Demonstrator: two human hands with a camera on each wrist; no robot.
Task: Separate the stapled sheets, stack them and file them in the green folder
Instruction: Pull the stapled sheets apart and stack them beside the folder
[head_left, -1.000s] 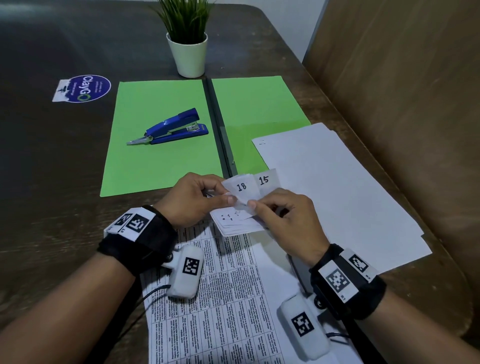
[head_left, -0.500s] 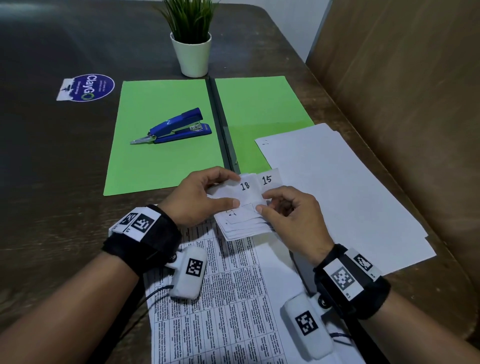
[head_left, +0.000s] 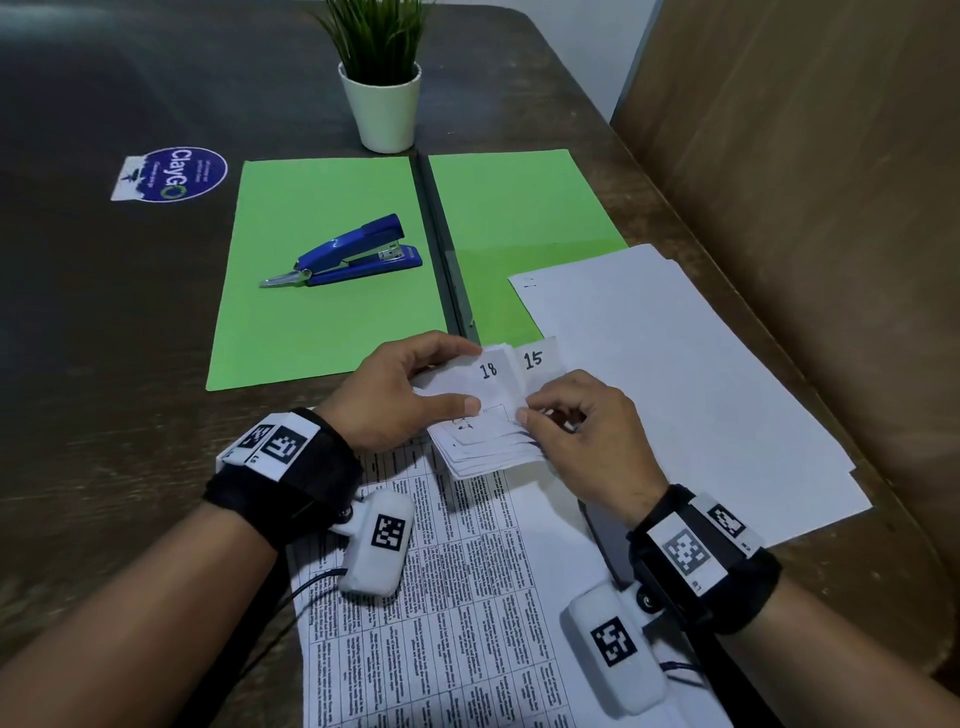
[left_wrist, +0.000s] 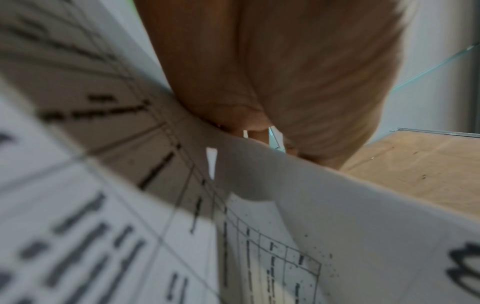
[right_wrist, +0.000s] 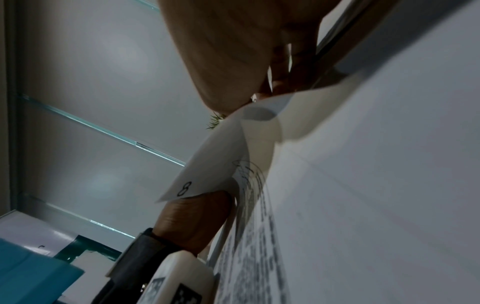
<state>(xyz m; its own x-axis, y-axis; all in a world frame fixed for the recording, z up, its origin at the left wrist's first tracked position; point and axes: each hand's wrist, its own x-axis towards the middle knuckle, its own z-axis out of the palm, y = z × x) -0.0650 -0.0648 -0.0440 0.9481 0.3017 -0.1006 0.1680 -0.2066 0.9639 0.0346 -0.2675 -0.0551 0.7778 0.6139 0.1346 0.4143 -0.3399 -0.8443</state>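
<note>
A stapled bundle of printed sheets (head_left: 467, 597) lies on the table in front of me, its top corners folded up and fanned. Two lifted corners show the handwritten numbers 18 (head_left: 488, 370) and 15 (head_left: 533, 359). My left hand (head_left: 400, 395) pinches the folded corners between thumb and fingers. My right hand (head_left: 576, 421) pinches the corner edges from the right. The green folder (head_left: 322, 332) lies open and flat beyond my hands. In the right wrist view a lifted corner (right_wrist: 207, 174) curls up by the left hand's thumb (right_wrist: 192, 214). The staple itself is hidden.
A blue stapler (head_left: 348, 252) rests on the folder's left leaf. A stack of blank white sheets (head_left: 675, 389) overlaps the folder's right leaf. A potted plant (head_left: 382, 88) stands behind the folder, a round sticker (head_left: 174, 174) at far left, a brown wall (head_left: 805, 208) on the right.
Both hands stay on the folded corners. The left thumb has slid right along the corner marked 18, and the right fingers have shifted slightly down on the fanned edges.
</note>
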